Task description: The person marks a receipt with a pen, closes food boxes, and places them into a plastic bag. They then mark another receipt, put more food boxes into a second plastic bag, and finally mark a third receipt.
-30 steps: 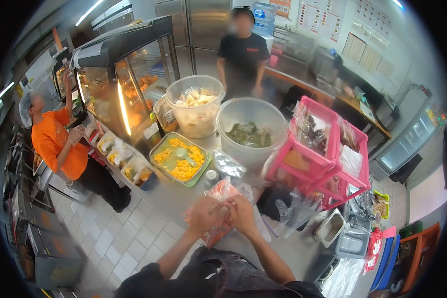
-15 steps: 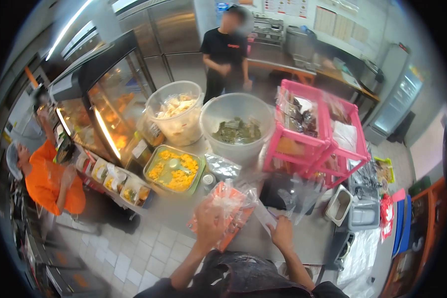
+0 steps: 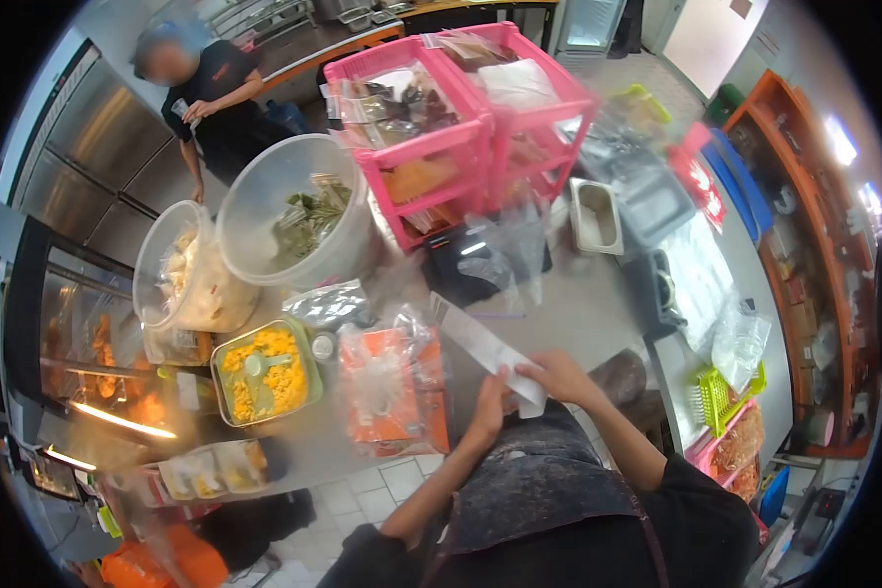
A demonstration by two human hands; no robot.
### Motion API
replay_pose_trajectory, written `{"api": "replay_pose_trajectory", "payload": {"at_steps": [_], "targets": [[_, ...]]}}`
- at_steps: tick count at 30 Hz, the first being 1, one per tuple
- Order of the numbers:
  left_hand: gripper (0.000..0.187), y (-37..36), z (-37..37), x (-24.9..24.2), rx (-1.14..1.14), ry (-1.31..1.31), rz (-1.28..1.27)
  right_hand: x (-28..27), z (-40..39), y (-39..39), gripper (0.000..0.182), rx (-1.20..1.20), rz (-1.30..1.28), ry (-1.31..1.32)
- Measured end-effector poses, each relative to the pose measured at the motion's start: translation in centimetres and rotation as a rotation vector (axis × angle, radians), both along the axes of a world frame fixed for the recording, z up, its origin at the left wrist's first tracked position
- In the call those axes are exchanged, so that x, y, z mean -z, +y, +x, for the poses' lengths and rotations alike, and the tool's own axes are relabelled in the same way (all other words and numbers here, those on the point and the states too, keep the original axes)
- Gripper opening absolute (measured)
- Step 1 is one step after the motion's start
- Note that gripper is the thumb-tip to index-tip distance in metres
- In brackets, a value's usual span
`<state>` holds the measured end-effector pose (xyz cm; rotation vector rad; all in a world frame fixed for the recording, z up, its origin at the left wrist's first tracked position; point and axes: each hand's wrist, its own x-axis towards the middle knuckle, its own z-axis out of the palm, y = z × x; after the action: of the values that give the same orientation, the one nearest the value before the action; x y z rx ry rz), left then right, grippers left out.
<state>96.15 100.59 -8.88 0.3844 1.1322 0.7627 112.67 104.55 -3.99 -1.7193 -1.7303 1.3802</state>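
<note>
A long white paper strip (image 3: pixel 485 343) stretches over the near edge of the grey table. My left hand (image 3: pixel 490 407) pinches its near end from the left, and my right hand (image 3: pixel 556 377) closes on it from the right. Left of the strip lies an orange packet in clear plastic (image 3: pixel 387 392), touched by neither hand. Beyond it sit a silver foil pouch (image 3: pixel 325 304) and a small round-topped container (image 3: pixel 323 347). A tray of yellow food (image 3: pixel 265 372) stands further left. Fine print on the strip is too small to read.
Two big plastic tubs (image 3: pixel 294 211) (image 3: pixel 191 269) stand at the back left beside a lit display cabinet (image 3: pixel 98 363). Pink racks (image 3: pixel 480 127) hold packets. Metal pans (image 3: pixel 598 216) are to the right. A person in black (image 3: pixel 230 88) stands behind; an orange garment (image 3: pixel 162 561) shows lower left.
The view has swung right and down. My left hand has left the orange packet and joined my right hand at the paper strip. The person in black now holds a small cup-like object.
</note>
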Motion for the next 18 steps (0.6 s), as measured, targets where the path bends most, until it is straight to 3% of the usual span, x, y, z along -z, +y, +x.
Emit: {"api": "replay_pose_trajectory", "payload": {"at_steps": [1, 3, 4, 7, 9, 10, 11, 12, 13, 14, 15, 17, 18], "targets": [[0.040, 0.9, 0.3, 0.9, -0.134, -0.253, 0.054, -1.1, 0.6, -0.8, 0.037, 0.011, -0.004, -0.005], [0.034, 2.5, 1.0, 1.8, -0.261, -0.058, 0.279, -2.7, 2.1, -2.4, 0.039, -0.145, -0.232, -0.054], [0.034, 3.4, 1.3, 1.6, -0.245, -0.067, 0.286, -1.8, 3.3, -2.8, 0.041, -0.288, -0.213, -0.148], [0.024, 6.2, 1.9, -2.1, -0.310, -0.033, 0.369, 2.2, 7.0, -4.3, 0.041, -0.390, -0.213, -0.137], [0.023, 7.5, 2.8, -4.0, -0.216, 0.005, 0.437, 1.5, 9.8, -3.7, 0.030, -0.194, -0.331, -0.262], [0.023, 7.9, 4.0, -4.8, -0.187, 0.009, 0.428, 0.9, 12.1, -3.3, 0.027, -0.025, -0.223, -0.376], [0.024, 8.1, 5.3, -5.6, -0.010, 0.083, 0.516, 0.6, 15.0, -3.4, 0.025, 0.146, -0.119, -0.493], [0.024, 8.6, 6.9, -6.2, 0.167, 0.152, 0.606, 2.3, 18.3, -3.8, 0.024, 0.493, 0.136, -0.445], [0.024, 9.0, 8.7, -6.6, 0.194, 0.150, 0.596, -0.9, 19.7, -3.6, 0.029, 0.766, 0.180, -0.440], [0.027, 9.3, 10.7, -7.0, 0.594, 0.329, 0.655, 0.4, 22.9, -3.9, 0.037, 0.850, 0.367, -0.679], [0.031, 9.4, 12.8, -7.0, 0.994, 0.503, 0.697, 0.8, 24.8, -4.1, 0.037, 0.862, 0.344, -0.679], [0.034, 8.0, 18.2, -1.0, 1.059, 0.398, 0.986, 1.6, 28.0, -4.2, 0.037, 0.734, 0.325, -0.745], [0.033, 7.0, 21.1, 1.8, 1.140, 0.248, 0.924, 2.2, 29.0, -3.6, 0.037, 0.722, 0.300, -0.734]]}}
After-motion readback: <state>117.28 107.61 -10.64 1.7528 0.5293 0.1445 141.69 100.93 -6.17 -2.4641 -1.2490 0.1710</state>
